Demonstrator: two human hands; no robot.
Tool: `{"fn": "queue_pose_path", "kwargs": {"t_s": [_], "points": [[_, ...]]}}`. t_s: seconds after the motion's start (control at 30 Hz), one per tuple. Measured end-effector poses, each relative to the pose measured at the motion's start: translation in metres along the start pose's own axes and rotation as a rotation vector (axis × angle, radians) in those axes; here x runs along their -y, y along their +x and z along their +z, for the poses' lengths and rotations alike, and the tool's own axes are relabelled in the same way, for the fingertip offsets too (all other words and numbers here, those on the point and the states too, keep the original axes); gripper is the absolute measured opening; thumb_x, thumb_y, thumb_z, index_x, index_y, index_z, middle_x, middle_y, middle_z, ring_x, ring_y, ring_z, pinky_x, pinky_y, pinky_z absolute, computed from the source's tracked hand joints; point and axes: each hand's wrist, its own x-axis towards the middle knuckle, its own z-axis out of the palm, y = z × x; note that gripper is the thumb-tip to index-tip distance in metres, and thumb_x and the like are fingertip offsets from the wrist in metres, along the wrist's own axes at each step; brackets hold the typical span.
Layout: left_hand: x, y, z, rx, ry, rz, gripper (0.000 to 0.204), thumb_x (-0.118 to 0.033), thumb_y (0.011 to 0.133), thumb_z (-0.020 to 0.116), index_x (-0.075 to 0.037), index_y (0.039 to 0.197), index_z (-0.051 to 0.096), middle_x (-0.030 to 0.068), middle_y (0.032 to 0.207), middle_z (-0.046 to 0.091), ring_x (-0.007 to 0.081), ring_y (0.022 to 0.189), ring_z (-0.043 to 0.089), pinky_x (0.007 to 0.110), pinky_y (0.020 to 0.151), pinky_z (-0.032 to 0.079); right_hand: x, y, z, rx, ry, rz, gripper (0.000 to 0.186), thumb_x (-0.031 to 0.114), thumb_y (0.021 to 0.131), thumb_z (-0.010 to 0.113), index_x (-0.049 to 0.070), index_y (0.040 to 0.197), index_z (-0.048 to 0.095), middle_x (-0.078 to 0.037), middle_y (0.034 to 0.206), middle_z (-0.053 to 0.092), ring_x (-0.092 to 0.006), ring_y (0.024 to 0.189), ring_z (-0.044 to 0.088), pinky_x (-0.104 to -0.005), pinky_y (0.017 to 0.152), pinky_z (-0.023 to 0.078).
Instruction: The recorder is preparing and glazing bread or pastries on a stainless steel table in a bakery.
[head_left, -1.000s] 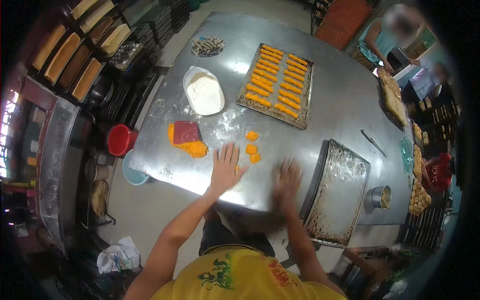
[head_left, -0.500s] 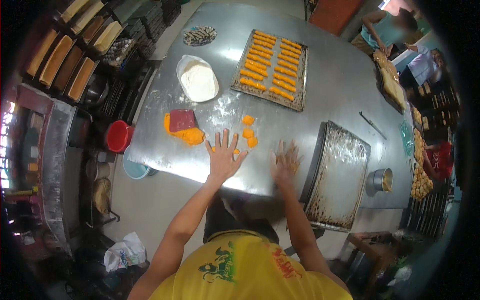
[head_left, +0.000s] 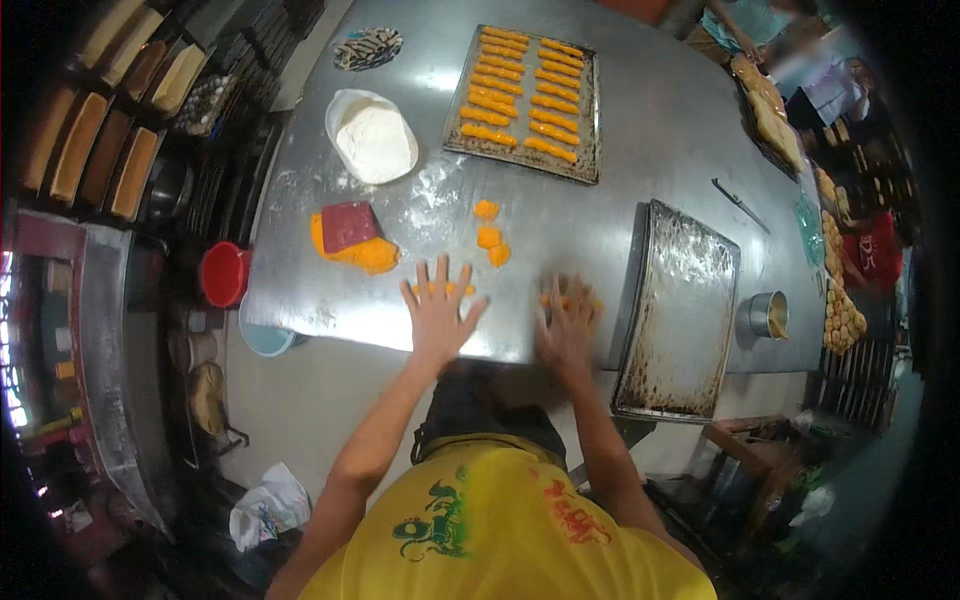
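My left hand (head_left: 440, 318) lies flat with its fingers spread over a thin strip of orange dough (head_left: 458, 289), which shows between the fingers. To its right, my right hand (head_left: 567, 335) is also spread, slightly blurred, over another piece of orange dough (head_left: 594, 304) mostly hidden beneath it. Several small orange dough lumps (head_left: 489, 237) sit just beyond and between the hands. Up and to the left is a larger orange dough mass (head_left: 372, 255) with a dark red flat scraper (head_left: 349, 227) resting on it.
A white tub of flour (head_left: 374, 142) stands at the far left of the metal table. Behind the lumps, a baking tray (head_left: 525, 103) holds two columns of orange dough sticks. A bare, stained tray (head_left: 684, 310) and a metal cup (head_left: 768, 316) are at right. People (head_left: 825, 95) work at the far right.
The view has shifted, so the table sits higher in the picture. Both hands have drawn slightly nearer to me across the table. My right hand is less blurred, its fingers still spread over dough.
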Motion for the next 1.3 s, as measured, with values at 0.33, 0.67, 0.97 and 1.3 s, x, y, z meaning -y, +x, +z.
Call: {"fn": "queue_pose_path", "kwargs": {"t_s": [0.33, 0.67, 0.97, 1.3], "points": [[-0.002, 0.033, -0.008, -0.01, 0.011, 0.043, 0.058, -0.05, 0.099, 0.056, -0.02, 0.148, 0.054, 0.0234, 0.163, 0.03, 0.0564, 0.147, 0.021, 0.077, 0.112, 0.011, 0.017, 0.027, 0.01, -0.064, -0.009, 0.184, 0.07, 0.053, 0.1, 0.053, 0.023, 0.16, 0.035, -0.023, 0.165, 0.023, -0.0545, 0.151, 0.013, -0.0742, 0.117, 0.008], [0.011, -0.01, -0.022, 0.136, 0.006, 0.131, 0.059, -0.051, 0.099, 0.055, -0.022, 0.151, 0.05, 0.0218, 0.164, 0.029, 0.0561, 0.148, 0.019, 0.078, 0.111, 0.012, 0.018, -0.016, 0.01, -0.08, -0.072, 0.115, 0.07, 0.055, 0.1, 0.052, 0.025, 0.16, 0.035, -0.021, 0.167, 0.021, -0.0513, 0.152, 0.014, -0.0727, 0.118, 0.004], [-0.001, 0.036, -0.014, 0.099, 0.084, 0.19, 0.062, -0.052, 0.098, 0.056, -0.018, 0.15, 0.051, 0.0216, 0.161, 0.035, 0.0487, 0.148, 0.028, 0.075, 0.115, 0.011, -0.01, 0.004, -0.001, -0.117, 0.008, -0.005, 0.065, 0.045, 0.097, 0.062, 0.019, 0.154, 0.045, -0.016, 0.161, 0.036, -0.0425, 0.149, 0.03, -0.0697, 0.12, 0.01], [-0.076, 0.0, -0.001, -0.015, -0.236, -0.359, 0.03, -0.021, 0.105, 0.055, 0.002, 0.123, 0.062, 0.0185, 0.115, 0.064, 0.0394, 0.111, 0.058, 0.049, 0.108, 0.04, -0.12, 0.032, -0.069, -0.021, 1.745, 0.724, 0.03, 0.015, 0.103, 0.06, -0.001, 0.128, 0.061, -0.006, 0.101, 0.066, -0.0111, 0.084, 0.06, -0.0283, 0.076, 0.051]]}}
